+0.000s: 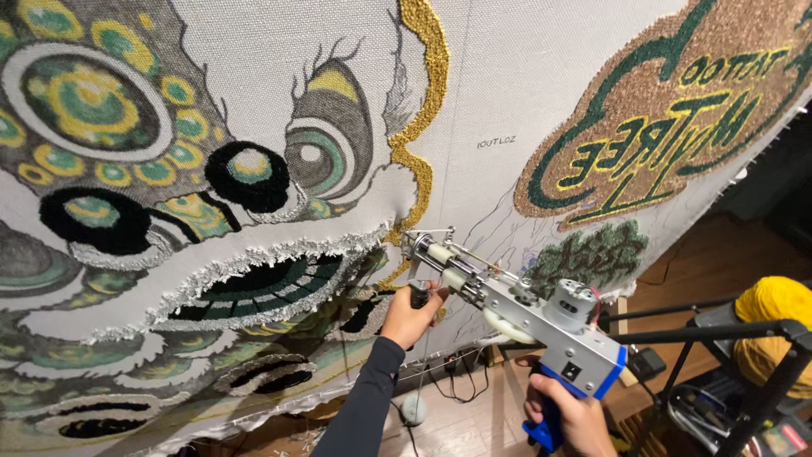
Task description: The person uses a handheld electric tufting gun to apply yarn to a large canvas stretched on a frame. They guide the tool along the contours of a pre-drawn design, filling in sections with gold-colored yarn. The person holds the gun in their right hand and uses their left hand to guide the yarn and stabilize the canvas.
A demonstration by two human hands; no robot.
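Bright even light on cloth; dim lower right; wide-angle bending at edges; sharp focus.

Hidden and cropped parts around the tufting gun

The right hand (pixel 568 416) is cut by the bottom edge, its wrist out of view, and it covers most of the blue grip (pixel 545 430). The left hand (pixel 409 315) hides the front handle (pixel 419 296). The needle tip (pixel 408 240) is too small to make out. The yellow yarn cone (pixel 774 326) and the backing cloth (pixel 254 51) run off the frame edges.
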